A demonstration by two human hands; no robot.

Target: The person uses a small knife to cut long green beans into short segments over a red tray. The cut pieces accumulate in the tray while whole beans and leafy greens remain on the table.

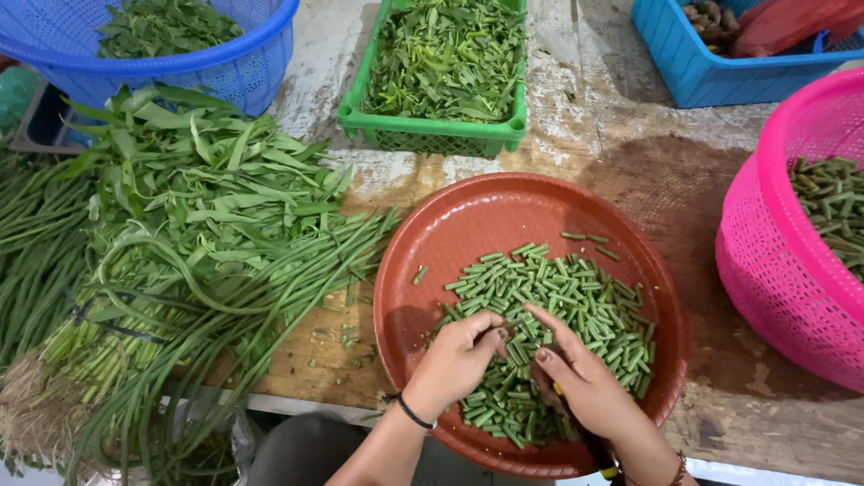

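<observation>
Far left, a loose heap of leafy greens and long stems [198, 234] sprawls over the worn wooden table [630, 153], with a blue basket [225, 63] and a green crate [432, 130] of leaves beyond it. In the smooth red-brown round tray [432, 243] near me, my left hand [454, 360] curls, fingertips pinching a short cut bean piece [506, 340]. My right hand [580, 382] lies spread on the cut green bean pieces [576, 297], hiding a dark handle; a pink mesh basket [774, 270] sits cut off at right.

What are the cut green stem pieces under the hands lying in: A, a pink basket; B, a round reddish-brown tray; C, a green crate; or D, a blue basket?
B: the cut pieces lie piled in the round reddish-brown tray, with the left hand and right hand over them.
</observation>
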